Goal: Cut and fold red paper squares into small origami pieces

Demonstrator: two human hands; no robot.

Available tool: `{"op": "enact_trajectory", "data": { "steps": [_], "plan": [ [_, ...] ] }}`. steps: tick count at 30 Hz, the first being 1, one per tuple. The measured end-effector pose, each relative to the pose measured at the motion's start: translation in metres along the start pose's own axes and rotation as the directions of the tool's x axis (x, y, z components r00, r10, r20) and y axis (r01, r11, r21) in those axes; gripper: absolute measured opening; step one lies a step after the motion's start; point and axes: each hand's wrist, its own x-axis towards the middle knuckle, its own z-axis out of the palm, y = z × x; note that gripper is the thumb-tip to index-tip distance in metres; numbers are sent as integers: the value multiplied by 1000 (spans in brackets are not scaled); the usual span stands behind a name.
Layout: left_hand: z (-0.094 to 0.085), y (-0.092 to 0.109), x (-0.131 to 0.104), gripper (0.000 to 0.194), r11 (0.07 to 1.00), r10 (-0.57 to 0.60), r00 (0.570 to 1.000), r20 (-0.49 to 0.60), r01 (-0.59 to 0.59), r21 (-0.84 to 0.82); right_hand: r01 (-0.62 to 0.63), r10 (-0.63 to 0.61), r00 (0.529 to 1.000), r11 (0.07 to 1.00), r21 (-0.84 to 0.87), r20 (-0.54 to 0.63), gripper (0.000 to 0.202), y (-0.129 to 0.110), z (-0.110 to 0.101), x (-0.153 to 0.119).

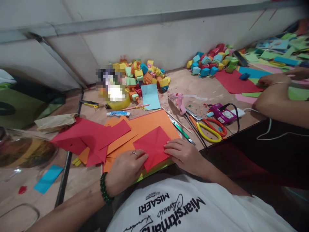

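Observation:
A creased square of red paper (156, 143) lies over orange sheets (154, 120) in front of me. My left hand (126, 169), wearing a ring and a green bead bracelet, has its curled fingers closed on the paper's left edge; the thumb is hidden. At the right corner, the fingers of my right hand (184, 155) are together over the same paper, holding it. More red paper (96, 137) and orange strips are spread to the left. A green cutter knife (183, 131) and a thin wooden stick lie just beyond my right hand.
Scissors (209, 129), a pink glue gun (179, 102) and a purple power socket (222, 113) with cables stand right. Piles of folded paper cubes (138, 75) line the wall. A glue tube (118, 113) lies behind the sheets. Another person's hand (275, 83) reaches in from the right.

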Motion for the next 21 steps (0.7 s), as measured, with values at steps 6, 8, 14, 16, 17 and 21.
{"op": "enact_trajectory", "data": {
  "steps": [6, 8, 14, 16, 17, 21],
  "plan": [
    [-4, -9, -7, 35, 991, -106, 994, 6, 106, -80, -42, 42, 999, 978, 205, 1, 15, 9, -5, 2],
    [-6, -11, -8, 31, 958, -198, 978, 71, 208, -195, -113, 105, 994, 947, 300, 44, 11, 9, -6, 5],
    [0, -15, -7, 23, 748, -468, 873, 140, 475, -463, -502, 478, 865, 803, 321, 154, 17, 6, 4, 21],
    [6, -21, -7, 24, 700, -524, 844, 117, 505, -505, -580, 560, 813, 756, 303, 158, 18, 9, 8, 28],
    [10, -25, -7, 25, 692, -538, 837, 98, 505, -516, -604, 587, 795, 739, 298, 156, 19, 10, 9, 32],
    [20, -38, -7, 29, 691, -556, 829, 60, 501, -521, -631, 603, 774, 709, 315, 194, 40, 14, 6, 45]
  ]
}}
